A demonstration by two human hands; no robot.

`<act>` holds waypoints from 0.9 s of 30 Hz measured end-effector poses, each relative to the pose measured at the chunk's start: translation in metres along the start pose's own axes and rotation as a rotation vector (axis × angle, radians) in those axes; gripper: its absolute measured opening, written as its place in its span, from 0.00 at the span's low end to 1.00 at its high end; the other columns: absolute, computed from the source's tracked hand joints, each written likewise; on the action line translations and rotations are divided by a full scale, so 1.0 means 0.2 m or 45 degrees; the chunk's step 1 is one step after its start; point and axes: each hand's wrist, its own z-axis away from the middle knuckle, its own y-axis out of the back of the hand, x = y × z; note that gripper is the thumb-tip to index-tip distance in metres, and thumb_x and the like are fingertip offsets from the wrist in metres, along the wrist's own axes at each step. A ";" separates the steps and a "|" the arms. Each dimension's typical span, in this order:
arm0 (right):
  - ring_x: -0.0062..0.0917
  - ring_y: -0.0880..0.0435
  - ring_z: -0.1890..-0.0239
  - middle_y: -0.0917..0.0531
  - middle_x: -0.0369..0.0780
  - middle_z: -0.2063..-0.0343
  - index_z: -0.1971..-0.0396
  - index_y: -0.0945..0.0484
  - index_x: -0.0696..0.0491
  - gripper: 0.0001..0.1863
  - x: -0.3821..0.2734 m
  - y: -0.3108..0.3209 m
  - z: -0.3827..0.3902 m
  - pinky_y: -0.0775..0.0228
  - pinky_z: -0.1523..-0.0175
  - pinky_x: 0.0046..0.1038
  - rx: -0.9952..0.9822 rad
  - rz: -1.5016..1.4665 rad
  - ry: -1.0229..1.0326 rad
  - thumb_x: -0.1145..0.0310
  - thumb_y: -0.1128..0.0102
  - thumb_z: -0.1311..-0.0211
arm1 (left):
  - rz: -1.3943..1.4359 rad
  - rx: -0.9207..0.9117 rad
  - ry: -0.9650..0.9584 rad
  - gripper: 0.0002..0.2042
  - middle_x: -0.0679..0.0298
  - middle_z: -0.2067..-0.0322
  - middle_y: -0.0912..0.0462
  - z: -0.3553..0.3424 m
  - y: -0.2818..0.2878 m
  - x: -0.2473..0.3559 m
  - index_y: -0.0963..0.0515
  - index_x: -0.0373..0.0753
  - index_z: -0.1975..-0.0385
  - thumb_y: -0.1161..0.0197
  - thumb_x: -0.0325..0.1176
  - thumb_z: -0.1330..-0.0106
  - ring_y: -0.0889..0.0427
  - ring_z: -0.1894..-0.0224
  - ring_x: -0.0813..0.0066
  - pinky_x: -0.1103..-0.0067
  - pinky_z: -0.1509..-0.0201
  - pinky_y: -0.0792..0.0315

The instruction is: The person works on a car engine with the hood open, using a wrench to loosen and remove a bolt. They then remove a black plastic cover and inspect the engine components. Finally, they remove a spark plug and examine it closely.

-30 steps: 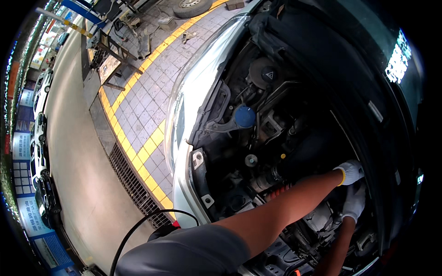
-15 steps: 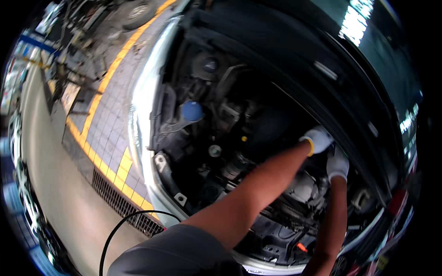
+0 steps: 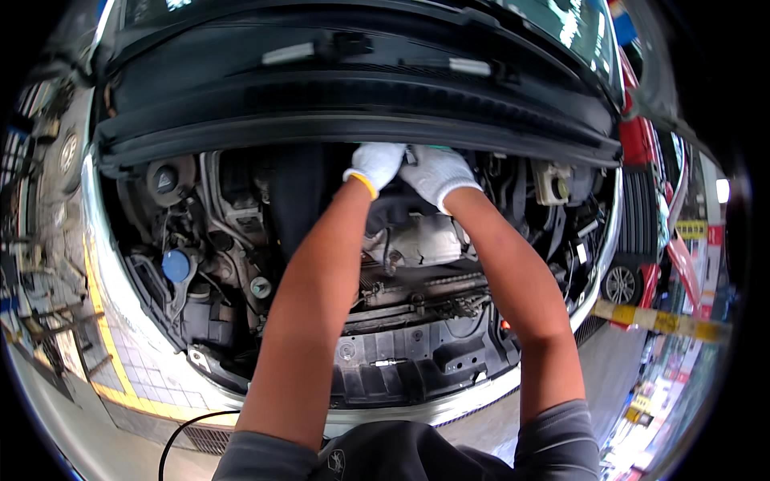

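Head view: left hand (image 3: 378, 163), one, white glove, yellow cuff; fingertips hidden at the front lip of the cowl (image 3: 361, 132); whether clenched or loose, cannot tell. Right hand (image 3: 438, 174), one, white glove, just beside the left; fingers largely hidden; its grasp likewise cannot be told. Dark piece (image 3: 411, 155), one, small, between the two gloves; kind unclear. Green sliver (image 3: 438, 147), one, at the far edge of the right glove. Cowl, one, black, wide, directly beyond both hands. Engine part (image 3: 421, 242), one, silvery, on the person's side of the grip, between the forearms. Reservoir (image 3: 553, 184), one, pale, dark-capped, right of the grip. Front tray (image 3: 413, 337), black, below the grip toward the person; metal bit (image 3: 388, 362), one, lying on it. Black cap (image 3: 165, 179), round, well left of the grip. Blue cap (image 3: 176, 265), round, left of the grip and lower. Windscreen (image 3: 553, 20), beyond grip and cowl. Red car (image 3: 638, 144), one, far right of the grip. Loose wheel (image 3: 69, 152), one, far left of it.
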 end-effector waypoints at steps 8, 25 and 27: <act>0.47 0.15 0.44 0.16 0.54 0.47 0.51 0.14 0.55 0.20 -0.11 0.01 -0.04 0.24 0.39 0.45 -0.026 0.086 -0.137 0.61 0.51 0.32 | 0.060 0.063 0.167 0.17 0.48 0.46 0.17 0.00 -0.03 -0.15 0.22 0.43 0.43 0.52 0.38 0.24 0.16 0.48 0.45 0.56 0.45 0.21; 0.38 0.17 0.43 0.13 0.46 0.50 0.54 0.12 0.51 0.17 0.03 -0.14 -0.08 0.28 0.37 0.35 0.546 0.039 0.060 0.61 0.43 0.37 | 1.422 0.249 0.611 0.21 0.55 0.39 0.21 -0.03 -0.15 -0.22 0.26 0.26 0.39 0.45 0.38 0.21 0.21 0.40 0.63 0.74 0.40 0.23; 0.41 0.20 0.38 0.16 0.50 0.44 0.49 0.15 0.55 0.22 -0.01 -0.11 -0.10 0.31 0.33 0.36 0.026 -0.476 -0.065 0.59 0.49 0.34 | 1.459 0.209 0.495 0.21 0.55 0.38 0.22 -0.01 -0.09 -0.17 0.26 0.30 0.37 0.44 0.36 0.23 0.22 0.39 0.63 0.70 0.34 0.30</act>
